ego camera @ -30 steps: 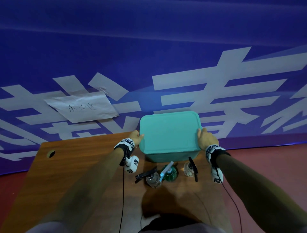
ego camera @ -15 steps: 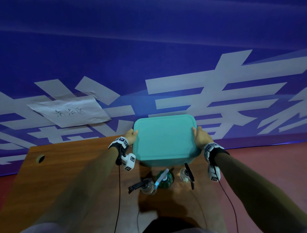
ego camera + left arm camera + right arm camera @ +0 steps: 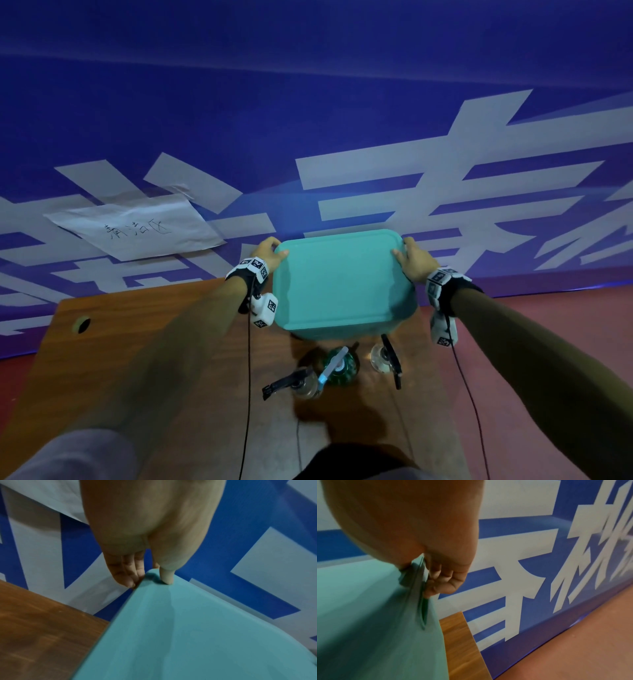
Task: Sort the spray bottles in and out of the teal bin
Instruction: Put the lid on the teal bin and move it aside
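Observation:
I hold the teal bin (image 3: 342, 284) up above the far end of the wooden table (image 3: 154, 342), with a flat teal face turned toward me and its inside hidden. My left hand (image 3: 272, 251) grips its far left corner, thumb (image 3: 165, 577) on the face and fingers (image 3: 130, 574) behind the edge of the bin (image 3: 188, 635). My right hand (image 3: 412, 260) grips the far right corner, fingers (image 3: 440, 580) curled at a slot in the bin (image 3: 359, 608). Three spray bottles stand below: clear with black trigger (image 3: 301, 385), green (image 3: 337, 365), clear (image 3: 385, 358).
A blue banner wall with white characters rises right behind the table, with a paper note (image 3: 137, 229) taped on it. The table has a cable hole (image 3: 82, 323) at its far left. Red floor (image 3: 548, 308) lies to the right. Black wrist cables hang over the table.
The bin has come a little higher and nearer to me, and both hands now sit at its far corners. The three bottles have stayed where they stood.

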A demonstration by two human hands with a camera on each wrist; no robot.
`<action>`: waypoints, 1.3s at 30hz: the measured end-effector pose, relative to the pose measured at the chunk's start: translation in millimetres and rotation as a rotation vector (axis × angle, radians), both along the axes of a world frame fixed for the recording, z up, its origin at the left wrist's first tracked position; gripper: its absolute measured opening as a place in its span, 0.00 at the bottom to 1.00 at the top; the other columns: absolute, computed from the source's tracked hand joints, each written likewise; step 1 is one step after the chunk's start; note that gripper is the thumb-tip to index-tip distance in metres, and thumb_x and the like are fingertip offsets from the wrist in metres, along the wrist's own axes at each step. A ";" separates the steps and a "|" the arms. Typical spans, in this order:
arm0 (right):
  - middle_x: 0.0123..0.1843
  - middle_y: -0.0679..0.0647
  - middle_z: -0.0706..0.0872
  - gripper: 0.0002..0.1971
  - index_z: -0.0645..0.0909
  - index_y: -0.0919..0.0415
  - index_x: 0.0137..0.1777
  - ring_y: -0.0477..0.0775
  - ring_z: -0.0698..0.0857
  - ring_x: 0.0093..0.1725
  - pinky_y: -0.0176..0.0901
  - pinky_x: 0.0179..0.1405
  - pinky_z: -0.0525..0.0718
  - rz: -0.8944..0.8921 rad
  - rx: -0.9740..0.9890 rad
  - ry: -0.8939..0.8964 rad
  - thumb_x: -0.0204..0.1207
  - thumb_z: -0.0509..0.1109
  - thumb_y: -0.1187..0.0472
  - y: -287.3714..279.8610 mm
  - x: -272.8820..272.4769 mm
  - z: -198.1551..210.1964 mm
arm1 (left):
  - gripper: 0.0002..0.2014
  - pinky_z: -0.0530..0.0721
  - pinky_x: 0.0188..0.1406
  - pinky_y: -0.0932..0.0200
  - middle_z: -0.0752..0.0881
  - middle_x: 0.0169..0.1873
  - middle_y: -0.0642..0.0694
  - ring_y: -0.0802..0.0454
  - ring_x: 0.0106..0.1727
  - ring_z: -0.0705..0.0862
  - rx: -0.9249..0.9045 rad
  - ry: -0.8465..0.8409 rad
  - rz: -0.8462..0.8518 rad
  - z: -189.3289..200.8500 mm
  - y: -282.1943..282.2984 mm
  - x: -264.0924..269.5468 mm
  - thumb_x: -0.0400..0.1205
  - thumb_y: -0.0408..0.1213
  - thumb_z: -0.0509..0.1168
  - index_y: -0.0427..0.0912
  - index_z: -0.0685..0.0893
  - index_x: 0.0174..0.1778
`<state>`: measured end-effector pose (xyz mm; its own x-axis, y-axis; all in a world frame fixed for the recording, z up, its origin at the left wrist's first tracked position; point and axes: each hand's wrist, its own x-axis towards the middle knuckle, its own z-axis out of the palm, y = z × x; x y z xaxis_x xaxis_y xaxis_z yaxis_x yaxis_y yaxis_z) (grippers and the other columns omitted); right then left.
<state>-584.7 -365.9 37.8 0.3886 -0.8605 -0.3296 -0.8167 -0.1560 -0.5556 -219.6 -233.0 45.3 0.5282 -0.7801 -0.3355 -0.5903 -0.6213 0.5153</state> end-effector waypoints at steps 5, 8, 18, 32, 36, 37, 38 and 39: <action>0.75 0.67 0.78 0.27 0.66 0.58 0.83 0.68 0.78 0.72 0.51 0.67 0.75 0.033 0.014 -0.099 0.87 0.65 0.53 -16.8 7.5 11.9 | 0.10 0.76 0.45 0.58 0.84 0.43 0.47 0.43 0.44 0.82 -0.086 -0.012 0.001 -8.3 -13.2 -0.6 0.83 0.44 0.71 0.42 0.84 0.53; 0.76 0.66 0.77 0.25 0.69 0.60 0.81 0.67 0.77 0.74 0.50 0.69 0.74 -0.050 0.044 -0.170 0.87 0.65 0.55 -18.2 18.4 9.2 | 0.09 0.79 0.48 0.58 0.87 0.45 0.44 0.46 0.46 0.83 -0.146 0.161 0.046 -15.7 -12.8 2.9 0.83 0.38 0.71 0.38 0.86 0.56; 0.56 0.61 0.83 0.14 0.79 0.64 0.63 0.62 0.82 0.60 0.44 0.52 0.73 -0.158 0.030 -0.275 0.87 0.65 0.54 -34.9 34.4 -8.4 | 0.07 0.83 0.61 0.51 0.88 0.53 0.41 0.47 0.54 0.85 -0.163 0.448 0.105 -28.4 -15.1 15.5 0.86 0.37 0.68 0.41 0.86 0.58; 0.48 0.57 0.83 0.09 0.79 0.62 0.53 0.58 0.79 0.49 0.43 0.48 0.72 -0.156 0.028 -0.271 0.87 0.65 0.55 -38.7 35.8 -14.4 | 0.11 0.83 0.65 0.49 0.89 0.55 0.39 0.45 0.57 0.87 -0.193 0.477 0.148 -33.0 -14.7 13.5 0.85 0.35 0.70 0.36 0.87 0.61; 0.49 0.58 0.82 0.10 0.77 0.61 0.52 0.59 0.80 0.49 0.44 0.48 0.72 -0.156 0.032 -0.238 0.87 0.65 0.54 -37.2 35.3 -12.6 | 0.10 0.83 0.68 0.46 0.90 0.55 0.39 0.41 0.59 0.87 -0.157 0.496 0.169 -33.6 -13.3 13.9 0.84 0.37 0.71 0.38 0.88 0.59; 0.49 0.57 0.82 0.10 0.75 0.60 0.51 0.59 0.79 0.50 0.44 0.48 0.72 -0.152 0.038 -0.229 0.87 0.64 0.53 -37.0 34.9 -12.6 | 0.11 0.83 0.68 0.45 0.90 0.57 0.39 0.41 0.60 0.88 -0.146 0.513 0.195 -33.7 -12.6 14.0 0.83 0.39 0.72 0.39 0.88 0.60; 0.50 0.58 0.82 0.10 0.74 0.59 0.50 0.59 0.79 0.50 0.44 0.48 0.72 -0.148 0.039 -0.217 0.87 0.64 0.53 -36.9 35.0 -11.8 | 0.12 0.83 0.69 0.44 0.90 0.57 0.39 0.40 0.61 0.88 -0.136 0.532 0.224 -33.6 -12.3 14.1 0.83 0.40 0.73 0.40 0.88 0.60; 0.52 0.60 0.82 0.10 0.73 0.58 0.50 0.59 0.79 0.50 0.44 0.48 0.71 -0.149 0.039 -0.205 0.88 0.63 0.53 -36.8 35.3 -11.3 | 0.13 0.83 0.69 0.44 0.90 0.57 0.39 0.40 0.62 0.88 -0.132 0.552 0.247 -33.6 -12.7 13.7 0.83 0.40 0.73 0.40 0.88 0.60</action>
